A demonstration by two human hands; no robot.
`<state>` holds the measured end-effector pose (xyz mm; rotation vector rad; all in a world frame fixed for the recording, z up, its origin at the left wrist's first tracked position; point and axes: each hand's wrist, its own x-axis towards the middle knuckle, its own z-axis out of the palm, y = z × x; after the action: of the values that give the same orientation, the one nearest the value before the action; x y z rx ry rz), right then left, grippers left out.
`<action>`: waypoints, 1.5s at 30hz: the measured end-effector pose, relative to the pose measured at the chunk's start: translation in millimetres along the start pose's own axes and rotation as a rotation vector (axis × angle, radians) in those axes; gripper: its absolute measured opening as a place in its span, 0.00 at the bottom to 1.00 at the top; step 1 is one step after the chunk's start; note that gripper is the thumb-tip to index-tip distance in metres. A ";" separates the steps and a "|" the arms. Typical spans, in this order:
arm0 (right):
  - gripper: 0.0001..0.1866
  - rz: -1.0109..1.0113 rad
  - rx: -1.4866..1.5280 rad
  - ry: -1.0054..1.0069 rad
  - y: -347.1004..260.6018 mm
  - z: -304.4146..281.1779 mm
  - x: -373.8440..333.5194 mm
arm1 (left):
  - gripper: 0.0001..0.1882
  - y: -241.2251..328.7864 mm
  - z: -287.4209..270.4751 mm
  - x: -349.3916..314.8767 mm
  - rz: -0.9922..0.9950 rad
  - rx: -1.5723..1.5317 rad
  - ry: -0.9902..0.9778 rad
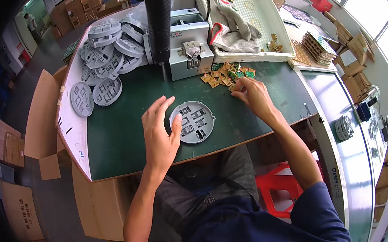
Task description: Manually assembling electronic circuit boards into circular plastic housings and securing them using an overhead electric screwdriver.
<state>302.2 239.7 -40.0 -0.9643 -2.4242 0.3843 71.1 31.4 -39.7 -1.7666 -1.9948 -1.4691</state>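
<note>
A round grey plastic housing [193,122] with moulded slots lies on the green tabletop in front of me. My left hand [159,131] is open at its left side, fingers stretched out, the thumb at its rim. To the right of the housing, my right hand [252,95] is closed in a pinch at the near edge of a pile of small gold and green circuit boards [220,75]. One small circuit board [231,87] shows at its fingertips, largely hidden by them.
Many similar grey housings [106,54] are heaped at the back left. A metal machine [190,50] stands behind the boards, below a black vertical column [159,25]. A white tray [272,56] at the back right holds work gloves [234,29]. A low wall [73,133] edges the table's left side.
</note>
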 end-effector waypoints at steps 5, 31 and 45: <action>0.15 0.175 0.361 -0.006 -54.6 -19.0 -17.1 | 0.20 26.4 0.6 11.8 -0.111 -0.321 -0.107; 0.27 -0.373 0.152 0.175 -126.1 -13.0 -48.6 | 0.18 34.1 1.0 18.3 -0.493 -0.810 -0.416; 0.22 -0.135 0.425 0.113 -103.9 -9.0 -59.4 | 0.14 43.1 -3.0 12.9 -0.606 -1.152 -0.410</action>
<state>285.9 125.0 -8.5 -0.6151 -2.1650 0.7373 100.2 32.6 -5.3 -1.9288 -2.1236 -3.1464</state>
